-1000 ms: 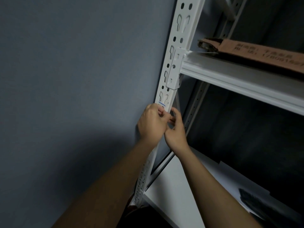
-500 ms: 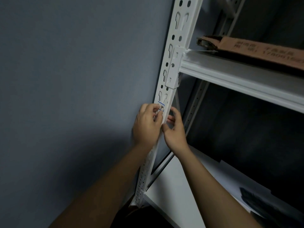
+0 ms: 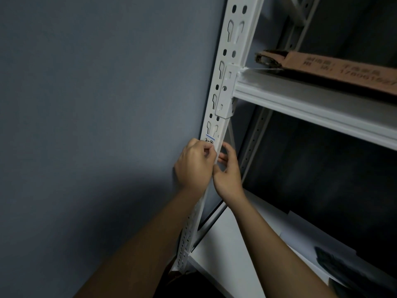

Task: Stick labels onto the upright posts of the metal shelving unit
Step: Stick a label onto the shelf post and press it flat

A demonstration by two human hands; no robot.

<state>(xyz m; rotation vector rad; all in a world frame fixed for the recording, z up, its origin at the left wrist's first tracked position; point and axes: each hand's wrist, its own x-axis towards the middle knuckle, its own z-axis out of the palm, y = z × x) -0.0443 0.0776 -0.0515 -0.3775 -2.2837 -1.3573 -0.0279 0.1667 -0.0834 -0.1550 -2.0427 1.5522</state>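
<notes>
- The wall [image 3: 86, 104] fills the left side, grey-blue and bare; it plays no part in the job.
- The left hand [image 3: 194, 166] is curled against the front of the post, fingers bent in, pressing on the lower part of the label; whether thumb and finger also pinch its edge I cannot tell.
- The label [image 3: 209, 140] sits on the front face of the post [image 3: 231, 61], just under a pair of keyhole slots and a little below the bracket of the upper shelf. Only its top shows: white, a blue line along the upper edge, dark handwriting beneath that I cannot read for certain. The rest is under the left hand.
- By my reading, this label is placed and is being smoothed down; the top edge looks flat on the metal.
- The right hand [image 3: 227, 171] wraps the post's right side from behind, fingers half curled around the edge, steadying it and holding nothing loose.
- What is left: finishing the press here, then the other posts. A rear post [image 3: 255, 134] in view carries no label that I can see.
- The upper shelf [image 3: 311, 104] holds a flat cardboard box [image 3: 335, 67]; the lower shelf [image 3: 221, 244] lies to the right of the arms.
</notes>
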